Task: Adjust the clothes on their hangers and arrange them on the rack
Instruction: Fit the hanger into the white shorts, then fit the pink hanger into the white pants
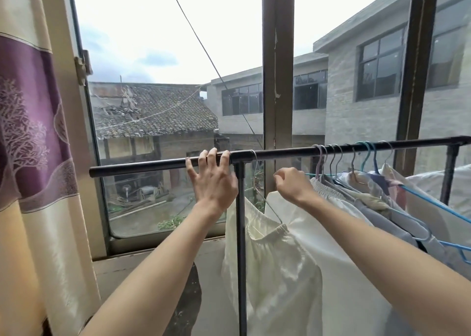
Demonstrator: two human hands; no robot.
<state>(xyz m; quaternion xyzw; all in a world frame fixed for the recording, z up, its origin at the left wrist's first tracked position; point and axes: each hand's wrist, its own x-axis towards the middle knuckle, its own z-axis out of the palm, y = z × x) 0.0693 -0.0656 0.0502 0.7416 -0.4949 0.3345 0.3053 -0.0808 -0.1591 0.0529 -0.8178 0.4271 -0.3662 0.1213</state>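
Note:
A black rack bar (153,164) runs across the window from left to right. My left hand (212,180) grips it, fingers hooked over the top, just left of the rack's upright post (240,233). A cream satin garment (270,264) hangs from a thin wire hanger (254,167) beside the post. My right hand (293,185) pinches the top edge of this garment, fingers curled. To the right, several hangers (356,154) crowd the bar with pale clothes (377,198) bunched together.
A cream and purple curtain (33,137) hangs at the left. The window glass (165,106) and its brown frame post (277,80) stand right behind the rack. A blue hanger (433,203) sticks out at the far right. The bar left of my hand carries nothing.

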